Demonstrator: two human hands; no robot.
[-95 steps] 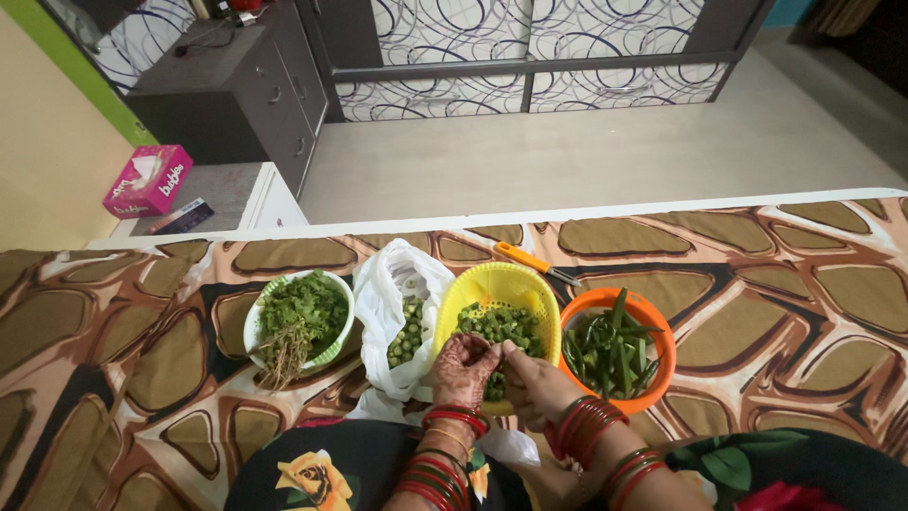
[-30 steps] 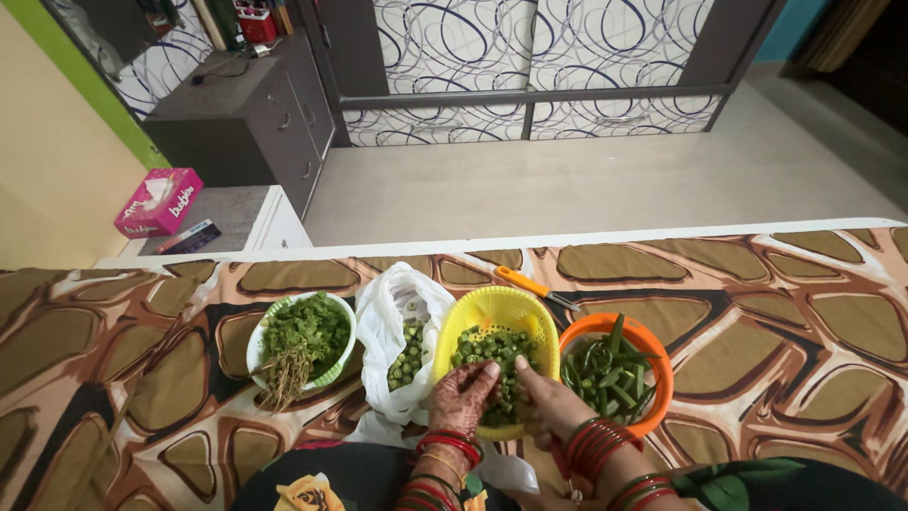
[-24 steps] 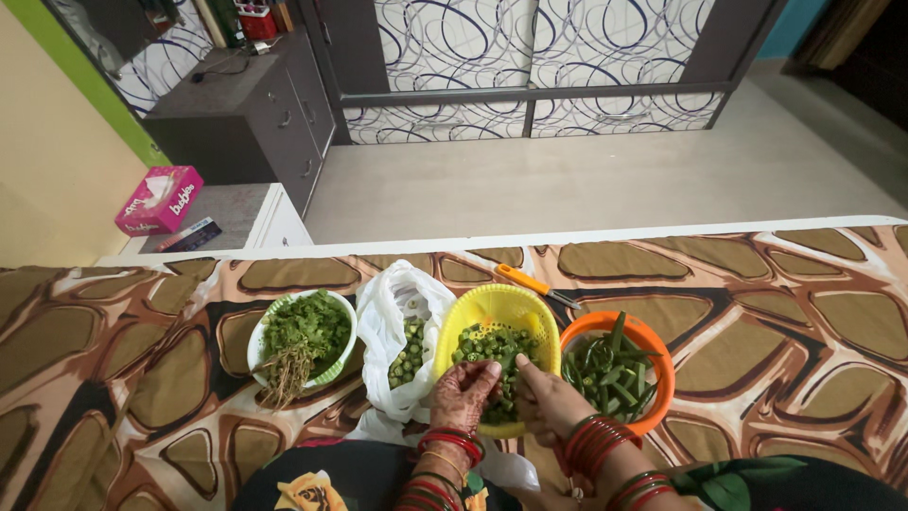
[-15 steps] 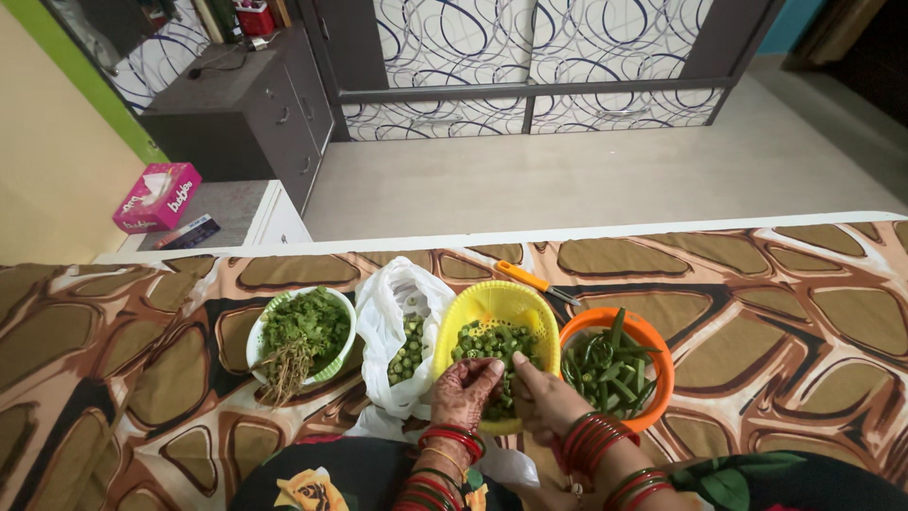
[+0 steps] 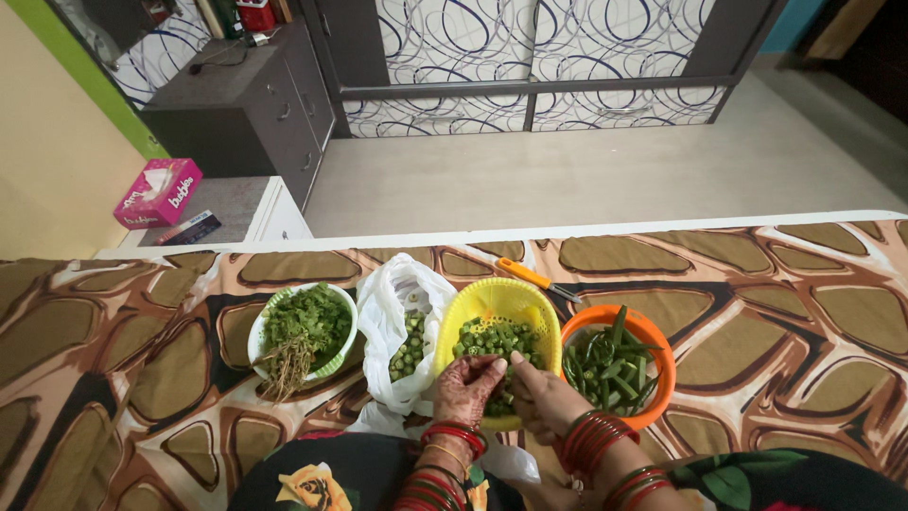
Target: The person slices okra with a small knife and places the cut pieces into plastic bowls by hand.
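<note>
Left hand (image 5: 465, 386) and right hand (image 5: 544, 396) meet fingertip to fingertip, pinching an okra piece (image 5: 503, 367) over the yellow basket (image 5: 492, 301) of cut okra; orange bowl (image 5: 653, 333) holds whole pods, white bag (image 5: 388, 293) trimmings, on a patterned bedsheet (image 5: 776, 293)

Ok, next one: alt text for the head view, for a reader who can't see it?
Two hands, the left hand and right hand, meet over a yellow basket of cut green okra pieces on a brown patterned cloth. An orange basket of green pods sits right; a white bag and bowl of greens sit left.
</note>
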